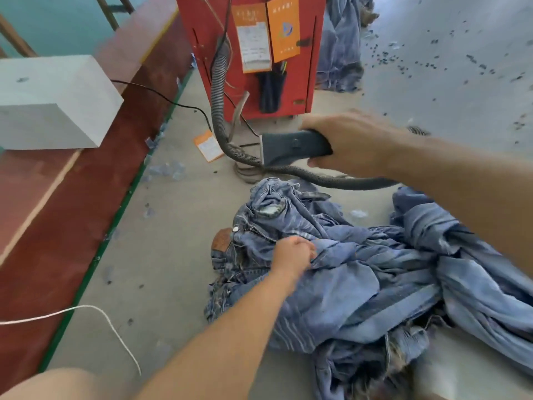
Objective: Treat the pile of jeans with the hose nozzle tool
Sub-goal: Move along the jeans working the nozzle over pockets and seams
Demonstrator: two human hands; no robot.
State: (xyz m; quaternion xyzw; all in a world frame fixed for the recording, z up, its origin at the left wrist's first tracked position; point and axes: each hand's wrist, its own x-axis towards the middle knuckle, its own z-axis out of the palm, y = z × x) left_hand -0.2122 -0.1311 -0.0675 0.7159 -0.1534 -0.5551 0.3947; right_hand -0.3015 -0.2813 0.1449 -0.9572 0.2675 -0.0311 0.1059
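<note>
The pile of jeans [360,269] lies on the floor beneath both hands. The left hand [292,252] pinches a denim fold at the top; the right hand [350,140] grips the hose nozzle tool [294,147] above the pile's far edge, its corrugated hose [219,90] running to the red machine [251,53]. The treatment pass looks imminent: next, the nozzle mouth must come down onto the held fabric.

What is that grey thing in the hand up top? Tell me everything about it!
It is a dark grey, wedge-shaped plastic nozzle tool with a wide flat mouth pointing left. The right hand grips its narrow rear end, holding it in the air above the crumpled pile of blue denim jeans, not touching them. A grey ribbed hose curves up from beneath it to the red machine cabinet.
</note>
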